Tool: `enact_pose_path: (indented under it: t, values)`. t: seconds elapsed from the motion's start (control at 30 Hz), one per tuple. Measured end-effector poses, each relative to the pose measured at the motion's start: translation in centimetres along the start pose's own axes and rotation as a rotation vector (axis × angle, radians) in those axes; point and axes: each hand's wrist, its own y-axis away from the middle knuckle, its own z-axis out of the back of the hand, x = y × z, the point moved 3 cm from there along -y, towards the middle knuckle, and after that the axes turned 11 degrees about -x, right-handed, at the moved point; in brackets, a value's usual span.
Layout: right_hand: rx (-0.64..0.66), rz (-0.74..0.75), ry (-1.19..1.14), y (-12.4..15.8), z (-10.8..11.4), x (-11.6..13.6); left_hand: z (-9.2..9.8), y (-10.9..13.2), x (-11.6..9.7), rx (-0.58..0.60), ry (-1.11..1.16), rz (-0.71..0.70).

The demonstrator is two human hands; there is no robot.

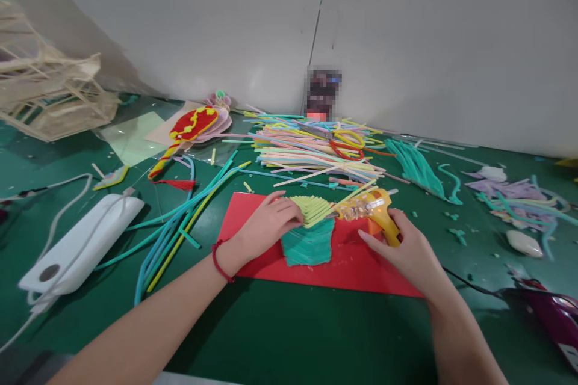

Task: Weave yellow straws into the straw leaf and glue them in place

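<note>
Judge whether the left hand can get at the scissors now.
Probably yes: the scissors lie on top of the pipe cleaners, way seemingly free, though the left hand is occupied at the yellow-green ribbed piece.

The head camera looks forward and down at the nearby hands (270,221).

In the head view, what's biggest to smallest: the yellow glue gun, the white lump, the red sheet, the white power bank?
1. Red sheet
2. White power bank
3. Yellow glue gun, partly hidden by the right hand
4. White lump
</note>
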Motion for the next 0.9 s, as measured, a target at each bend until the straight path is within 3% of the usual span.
enact_pose_path:
  t: [0.13, 0.33, 0.5, 0.9]
  values:
    - [0.004, 0.119, 0.056, 0.1, -0.4, -0.2, 0.3, 0.1, 0.8, -0.094, 0.088, 0.155]
    - [-0.021, 0.234, 0.152, 0.0, -1.3, -0.7, 0.3, -0.1, 1.0, -0.089, 0.13, 0.206]
    - [-0.044, 0.323, 0.156, 0.4, -2.0, -0.7, 0.4, -0.4, 0.8, -0.087, 0.166, 0.223]
    - [-0.091, 0.354, 0.18, 0.6, -2.0, -0.4, 0.4, -0.3, 0.8, -0.094, 0.162, 0.201]
